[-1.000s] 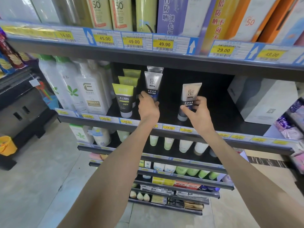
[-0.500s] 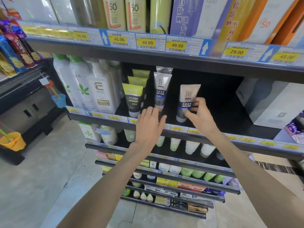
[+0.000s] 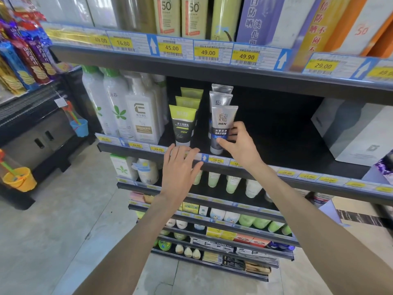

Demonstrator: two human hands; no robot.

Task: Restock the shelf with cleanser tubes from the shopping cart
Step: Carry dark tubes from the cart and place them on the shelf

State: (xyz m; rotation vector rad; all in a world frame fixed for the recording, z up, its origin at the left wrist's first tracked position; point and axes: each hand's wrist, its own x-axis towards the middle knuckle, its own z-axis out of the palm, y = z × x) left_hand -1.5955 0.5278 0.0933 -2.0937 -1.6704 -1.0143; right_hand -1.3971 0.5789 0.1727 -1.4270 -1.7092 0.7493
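— What does your right hand hold?

— My right hand (image 3: 239,145) grips a grey cleanser tube (image 3: 222,128) marked MEN. My thumb lies on its front face and my fingers curl around its right side. The tube stands upright on its cap, at the front edge of the black shelf (image 3: 276,145), just above a yellow price tag (image 3: 217,160) that reads 18.00.

— Is it alone there?

— No. Two more grey tubes (image 3: 221,96) stand directly behind it in one row. To the left of this row, a little apart, stands a row of three green-and-black tubes (image 3: 182,124), also marked MEN.

— And your left hand?

— My left hand (image 3: 178,169) holds nothing. Its fingers are straight and spread, in front of the shelf's front edge, just below the first green tube. I cannot tell if they touch the edge.

— What else is on this shelf?

— White pump bottles (image 3: 142,116) stand at the left end and a white box (image 3: 357,133) at the right end. The part between the grey row and the box is bare.
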